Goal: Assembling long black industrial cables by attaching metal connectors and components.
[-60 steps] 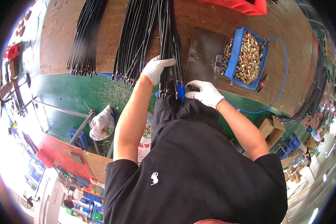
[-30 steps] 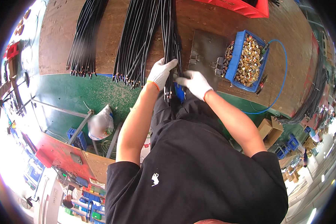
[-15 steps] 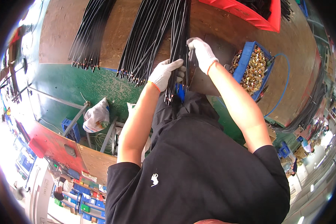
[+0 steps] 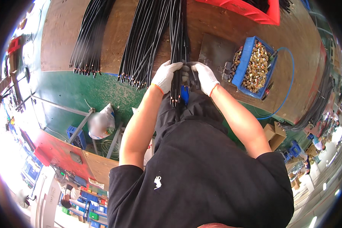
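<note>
My left hand (image 4: 165, 77), in a white glove with an orange cuff, is closed around a narrow bundle of black cables (image 4: 176, 41). Its thumb lies across the strands, and their bare copper-coloured ends (image 4: 174, 101) hang below over my lap. Close to the bundle's right side is my gloved right hand (image 4: 206, 78), fingers bent inward near the left fingertips. Something dark shows under those fingers, but I cannot tell what it is. A blue object (image 4: 184, 94), partly hidden, sits by the cable ends. Left of the bundle, more black cables (image 4: 142, 41) lie with their ends over the table edge.
Another cable bundle (image 4: 88, 41) lies farther left on the brown table (image 4: 57, 38). To the right stands a blue bin (image 4: 242, 64) of small brass-coloured metal parts, with dark pieces (image 4: 227, 70) beside it and a blue hose (image 4: 293, 79). A red crate (image 4: 250, 14) is at the back.
My right hand has come down along the bundle toward me, to about the level of my left hand. My left hand keeps its grip on the cables. The view has shifted slightly.
</note>
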Demonstrator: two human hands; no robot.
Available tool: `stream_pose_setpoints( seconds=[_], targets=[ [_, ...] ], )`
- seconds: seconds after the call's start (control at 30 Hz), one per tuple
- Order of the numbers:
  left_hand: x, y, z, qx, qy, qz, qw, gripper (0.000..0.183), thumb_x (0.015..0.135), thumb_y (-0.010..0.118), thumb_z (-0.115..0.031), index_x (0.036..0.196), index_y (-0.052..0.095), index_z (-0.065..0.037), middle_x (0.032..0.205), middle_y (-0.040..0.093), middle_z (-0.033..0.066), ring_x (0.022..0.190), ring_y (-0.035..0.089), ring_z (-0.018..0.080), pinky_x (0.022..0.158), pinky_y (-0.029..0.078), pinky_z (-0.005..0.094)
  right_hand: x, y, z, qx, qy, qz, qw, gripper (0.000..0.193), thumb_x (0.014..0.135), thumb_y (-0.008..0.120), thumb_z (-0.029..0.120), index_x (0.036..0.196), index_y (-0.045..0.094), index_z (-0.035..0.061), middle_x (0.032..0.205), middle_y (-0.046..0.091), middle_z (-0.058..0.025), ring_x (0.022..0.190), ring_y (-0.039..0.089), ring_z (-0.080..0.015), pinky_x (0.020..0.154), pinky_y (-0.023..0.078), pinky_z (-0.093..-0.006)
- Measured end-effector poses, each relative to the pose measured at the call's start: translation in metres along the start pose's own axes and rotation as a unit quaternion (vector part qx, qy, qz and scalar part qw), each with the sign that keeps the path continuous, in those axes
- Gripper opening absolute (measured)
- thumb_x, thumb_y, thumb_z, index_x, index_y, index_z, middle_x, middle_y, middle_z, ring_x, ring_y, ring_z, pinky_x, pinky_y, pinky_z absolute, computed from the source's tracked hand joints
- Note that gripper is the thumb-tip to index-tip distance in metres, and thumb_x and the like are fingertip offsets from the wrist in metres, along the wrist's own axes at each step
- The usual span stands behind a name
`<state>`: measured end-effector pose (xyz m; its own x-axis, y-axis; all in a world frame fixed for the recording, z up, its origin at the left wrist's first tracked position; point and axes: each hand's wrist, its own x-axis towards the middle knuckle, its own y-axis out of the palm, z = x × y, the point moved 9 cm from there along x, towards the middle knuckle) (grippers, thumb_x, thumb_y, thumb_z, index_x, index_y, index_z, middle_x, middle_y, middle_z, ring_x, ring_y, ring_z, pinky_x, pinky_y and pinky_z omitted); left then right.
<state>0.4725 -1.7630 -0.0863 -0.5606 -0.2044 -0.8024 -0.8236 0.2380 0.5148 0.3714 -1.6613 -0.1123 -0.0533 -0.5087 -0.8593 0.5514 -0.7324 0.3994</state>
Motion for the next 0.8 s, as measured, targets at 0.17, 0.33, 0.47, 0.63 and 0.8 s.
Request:
stream_pose_setpoints(
  seconds=[0.17,0.33,0.47,0.63,0.8],
  targets=[
    [0.011,-0.014,0.005,0.028,-0.021,0.006,0.999,0.015,0.096,0.069,-0.007,0.111,0.07,-0.002,0.096,0.076,0.0098,0.08,0.075,0.0218,0.071,0.064,0.0364,-0.04,-0.001,0.011,-0.146,-0.128,0.038,0.98,0.043,0.098,0.069,0.01,0.137,0.06,-0.0051,0.125,0.07,-0.0106,0.114,0.065,-0.0173,0.104,0.05,-0.0325],
    [0.002,-0.002,0.0,0.06,-0.009,-0.003,0.998,0.011,0.093,0.074,-0.008,0.103,0.072,-0.005,0.088,0.074,0.0062,0.067,0.071,0.0169,0.062,0.062,0.0327,-0.073,-0.015,0.007,-0.3,-0.107,0.036,0.947,0.045,0.091,0.079,0.008,0.132,0.063,-0.0018,0.124,0.069,-0.0072,0.116,0.062,-0.0154,0.106,0.048,-0.0317],
    [0.007,-0.001,0.002,0.098,0.038,-0.013,0.994,0.011,0.094,0.074,-0.01,0.103,0.071,-0.007,0.088,0.073,0.0036,0.07,0.066,0.0123,0.064,0.058,0.0281,-0.085,-0.027,-0.002,-0.312,-0.139,0.055,0.938,0.041,0.089,0.081,0.008,0.125,0.063,0.0016,0.117,0.068,-0.0052,0.114,0.062,-0.0149,0.105,0.048,-0.0314],
    [0.009,0.006,0.011,0.066,0.055,-0.02,0.996,0.012,0.095,0.072,-0.012,0.105,0.069,-0.006,0.09,0.071,0.0038,0.07,0.063,0.0113,0.066,0.057,0.0293,-0.099,-0.037,-0.016,-0.335,-0.091,0.063,0.936,0.044,0.086,0.082,0.011,0.123,0.062,0.0023,0.115,0.067,-0.0066,0.112,0.062,-0.0167,0.104,0.049,-0.0326],
    [0.008,0.007,0.012,0.071,0.065,-0.047,0.994,0.01,0.096,0.071,-0.009,0.105,0.069,-0.006,0.089,0.071,0.0047,0.067,0.062,0.0126,0.063,0.057,0.0292,-0.107,-0.043,-0.017,-0.374,-0.113,0.066,0.918,0.042,0.087,0.082,0.012,0.122,0.061,0.002,0.112,0.067,-0.006,0.109,0.062,-0.0164,0.102,0.05,-0.0329]
  ],
)
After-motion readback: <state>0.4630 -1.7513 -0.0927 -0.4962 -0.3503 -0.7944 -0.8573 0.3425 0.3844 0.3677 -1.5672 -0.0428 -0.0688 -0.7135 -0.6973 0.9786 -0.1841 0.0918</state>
